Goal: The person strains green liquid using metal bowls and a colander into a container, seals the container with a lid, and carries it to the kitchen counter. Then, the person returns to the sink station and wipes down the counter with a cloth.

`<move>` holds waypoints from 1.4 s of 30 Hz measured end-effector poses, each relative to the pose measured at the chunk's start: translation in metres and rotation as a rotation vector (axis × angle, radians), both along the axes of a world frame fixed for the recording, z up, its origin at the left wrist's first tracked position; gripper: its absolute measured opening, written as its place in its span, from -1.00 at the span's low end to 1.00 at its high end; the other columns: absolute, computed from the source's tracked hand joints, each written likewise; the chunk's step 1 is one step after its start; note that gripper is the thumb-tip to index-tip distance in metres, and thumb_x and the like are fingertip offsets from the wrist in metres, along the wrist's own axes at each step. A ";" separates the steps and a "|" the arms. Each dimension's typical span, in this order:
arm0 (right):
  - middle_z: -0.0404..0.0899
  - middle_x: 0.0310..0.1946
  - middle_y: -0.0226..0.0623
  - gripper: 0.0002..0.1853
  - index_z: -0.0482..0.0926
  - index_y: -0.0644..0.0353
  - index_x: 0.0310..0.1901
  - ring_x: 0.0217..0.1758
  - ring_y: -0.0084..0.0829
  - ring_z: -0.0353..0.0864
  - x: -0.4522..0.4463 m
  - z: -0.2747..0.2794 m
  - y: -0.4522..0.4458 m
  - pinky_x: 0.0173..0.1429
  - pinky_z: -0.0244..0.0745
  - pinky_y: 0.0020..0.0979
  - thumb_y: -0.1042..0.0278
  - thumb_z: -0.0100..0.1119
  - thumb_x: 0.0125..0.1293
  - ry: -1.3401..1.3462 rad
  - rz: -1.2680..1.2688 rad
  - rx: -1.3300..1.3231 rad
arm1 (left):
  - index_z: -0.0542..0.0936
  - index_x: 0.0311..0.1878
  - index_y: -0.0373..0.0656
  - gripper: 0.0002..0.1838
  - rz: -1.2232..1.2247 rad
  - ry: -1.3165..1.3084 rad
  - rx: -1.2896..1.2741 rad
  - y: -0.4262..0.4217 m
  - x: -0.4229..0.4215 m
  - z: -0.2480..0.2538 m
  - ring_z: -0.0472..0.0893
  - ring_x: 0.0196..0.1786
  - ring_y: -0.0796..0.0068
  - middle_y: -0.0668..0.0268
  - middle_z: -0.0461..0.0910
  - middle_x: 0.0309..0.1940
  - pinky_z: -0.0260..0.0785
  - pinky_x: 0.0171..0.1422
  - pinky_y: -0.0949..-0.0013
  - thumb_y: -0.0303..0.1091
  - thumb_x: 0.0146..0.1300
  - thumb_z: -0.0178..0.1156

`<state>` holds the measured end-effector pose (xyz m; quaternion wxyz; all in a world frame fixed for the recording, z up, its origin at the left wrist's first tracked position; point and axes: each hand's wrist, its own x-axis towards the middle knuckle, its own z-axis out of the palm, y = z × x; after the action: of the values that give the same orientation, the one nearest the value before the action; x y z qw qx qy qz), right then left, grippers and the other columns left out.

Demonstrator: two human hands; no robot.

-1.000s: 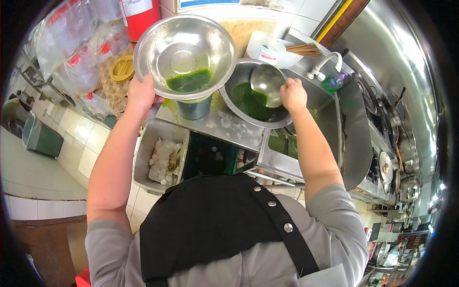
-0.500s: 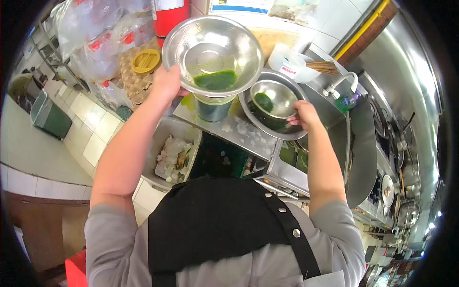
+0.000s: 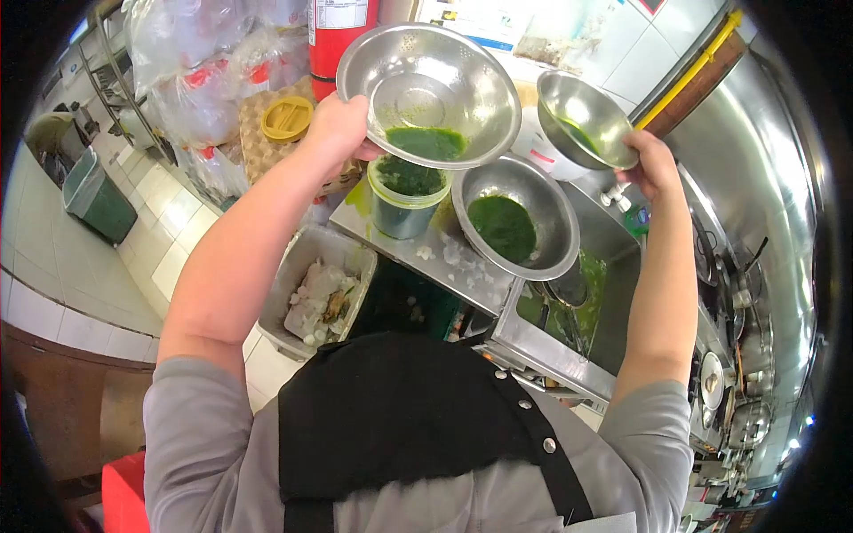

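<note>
1. One green bin (image 3: 99, 200) on floor, far left, well apart from everything handled.
2. Yellow lid (image 3: 287, 119) lies on the egg tray (image 3: 259, 158), just left of left hand.
3. Scrap bin (image 3: 277, 298) sits below the counter's front edge; left forearm passes above.
4. Left hand (image 3: 342, 129) clenched on left rim of colander (image 3: 426, 89).
5. Tub (image 3: 400, 213) stands under colander's near edge, green contents; rim contact: can't tell.
6. Colander raised, tilted, green liquid (image 3: 425, 142) pooled at near side. Narrow gap in view to small bowl.
7. Large bowl (image 3: 533, 200), at right end of counter (image 3: 480, 284), holds green liquid; rim overlaps sink edge in view. Open room above it, between hands.
8. Small bowl (image 3: 582, 111) up in air, tilted, green residue inside.
9. Sink (image 3: 613, 320) lies between large bowl and right forearm.
10. Right hand (image 3: 653, 164) grasps small bowl's right rim.
</note>
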<state>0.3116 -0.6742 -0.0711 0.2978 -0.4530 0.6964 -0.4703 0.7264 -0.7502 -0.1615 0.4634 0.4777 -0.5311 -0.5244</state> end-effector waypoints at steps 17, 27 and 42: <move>0.50 -0.55 -0.30 -0.83 0.52 0.28 -0.31 -0.61 -0.47 0.51 0.130 0.020 -0.067 -0.55 0.56 -0.40 0.34 0.04 0.21 0.283 0.167 -0.120 | 0.39 0.14 -0.31 -0.59 -0.010 -0.024 -0.020 -0.005 0.005 -0.005 0.68 -0.43 0.32 0.08 0.63 -0.27 0.57 -0.52 0.35 -0.30 0.31 -0.17; 0.58 -0.55 -0.04 -0.73 0.45 0.30 -0.53 -0.55 -0.27 0.64 0.164 0.020 -0.083 -0.36 0.56 -0.30 0.25 0.04 0.16 0.739 0.139 -0.184 | 0.43 0.10 -0.38 -0.59 0.032 0.002 -0.031 0.001 0.013 0.000 0.69 -0.45 0.26 0.02 0.64 -0.31 0.60 -0.49 0.32 -0.31 0.32 -0.17; 0.61 -0.36 0.09 -0.72 0.57 0.26 -0.35 -0.18 0.07 0.59 0.183 0.019 -0.085 0.00 0.46 -0.05 0.19 0.02 0.17 1.095 0.107 -0.340 | 0.44 0.07 -0.43 -0.59 0.041 0.013 -0.049 -0.007 0.016 -0.008 0.70 -0.45 0.22 -0.03 0.65 -0.32 0.61 -0.45 0.28 -0.29 0.35 -0.16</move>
<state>0.4941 -0.7589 -0.0521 -0.1599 -0.7066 0.6397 -0.2567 0.7422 -0.7571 -0.1691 0.4891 0.4735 -0.5310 -0.5046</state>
